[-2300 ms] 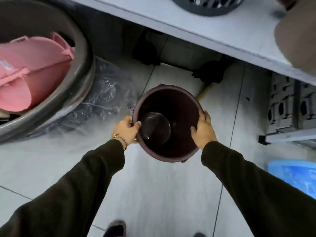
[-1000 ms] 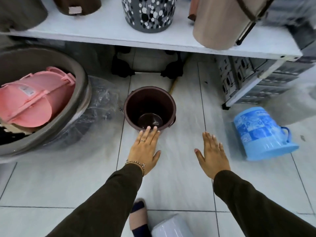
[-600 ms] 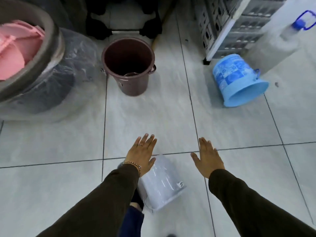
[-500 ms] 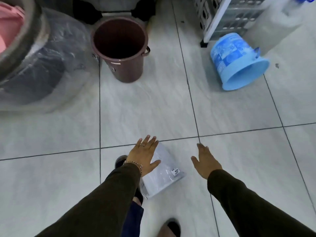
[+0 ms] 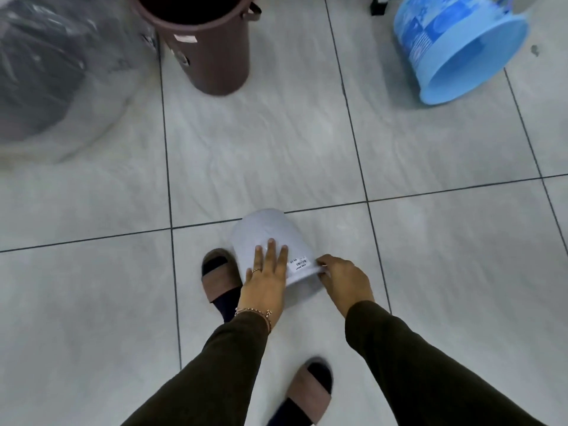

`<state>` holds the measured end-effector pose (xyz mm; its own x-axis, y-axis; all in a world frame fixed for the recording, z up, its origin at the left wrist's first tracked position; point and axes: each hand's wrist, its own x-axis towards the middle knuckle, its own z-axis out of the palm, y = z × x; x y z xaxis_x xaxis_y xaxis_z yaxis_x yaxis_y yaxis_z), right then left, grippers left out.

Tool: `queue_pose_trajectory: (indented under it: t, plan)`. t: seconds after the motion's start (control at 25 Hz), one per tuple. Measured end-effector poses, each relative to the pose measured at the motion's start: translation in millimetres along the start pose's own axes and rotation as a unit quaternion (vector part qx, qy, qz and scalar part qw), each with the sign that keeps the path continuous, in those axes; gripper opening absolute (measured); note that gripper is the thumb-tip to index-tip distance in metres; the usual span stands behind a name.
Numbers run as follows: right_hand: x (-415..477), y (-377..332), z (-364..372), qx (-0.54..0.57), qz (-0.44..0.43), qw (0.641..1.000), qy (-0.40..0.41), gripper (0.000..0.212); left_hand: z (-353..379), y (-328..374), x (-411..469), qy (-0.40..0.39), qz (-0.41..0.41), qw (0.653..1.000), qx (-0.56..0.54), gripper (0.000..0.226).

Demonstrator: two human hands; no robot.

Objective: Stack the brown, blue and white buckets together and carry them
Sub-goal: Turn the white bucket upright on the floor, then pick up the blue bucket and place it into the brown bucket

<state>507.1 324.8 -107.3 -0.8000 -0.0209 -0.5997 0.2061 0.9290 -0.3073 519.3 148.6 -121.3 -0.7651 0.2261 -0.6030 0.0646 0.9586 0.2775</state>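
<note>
The white bucket (image 5: 264,230) lies on its side on the tiled floor in front of my feet, its base pointing away from me and a price label near its rim. My left hand (image 5: 266,272) rests flat on its wall, fingers spread. My right hand (image 5: 345,279) has its fingertips curled on the bucket's rim at the right. The brown bucket (image 5: 209,47) stands upright at the top, apart from both hands. The blue bucket (image 5: 455,47) lies tipped on its side at the top right, its mouth facing right and toward me.
A large dark tub wrapped in clear plastic (image 5: 52,75) sits at the top left beside the brown bucket. My sandalled feet (image 5: 219,281) stand left of and below the white bucket. A dark shelf foot (image 5: 379,4) shows at the top edge.
My view has tilted down and both hands have dropped onto the white bucket: the left now lies on its wall and the right has reached its rim. The brown and blue buckets stay put.
</note>
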Motion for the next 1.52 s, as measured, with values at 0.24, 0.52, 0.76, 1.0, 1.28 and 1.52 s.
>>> queue_pose_trajectory:
  t: [0.24, 0.52, 0.76, 1.0, 1.28, 1.52]
  plan:
    - [49, -20, -88, 0.033, -0.039, 0.993, 0.109, 0.027, -99, 8, 56, 0.105, -0.022, 0.973, -0.205, 0.056]
    - [128, -9, -153, 0.106, 0.039, 0.985, 0.134, 0.083, -186, 11, 159, 0.208, -0.196, 0.854, -0.435, 0.038]
    - [189, -18, -160, 0.332, 0.100, 0.928, 0.137, 0.077, -184, 6, 235, 0.125, -0.202, 0.799, -0.553, 0.026]
    - [216, -23, -176, 0.360, 0.153, 0.914, 0.108, 0.076, -205, -1, 254, 0.058, -0.192, 0.820, -0.535, 0.036]
    - [204, -36, -257, 0.345, 0.180, 0.916, 0.099, 0.082, -286, 16, 232, 0.124, -0.070, 0.972, -0.190, 0.067]
    - [191, -30, -368, 0.298, 0.157, 0.930, 0.145, 0.077, -380, 72, 228, 0.122, 0.049, 0.981, -0.142, 0.064]
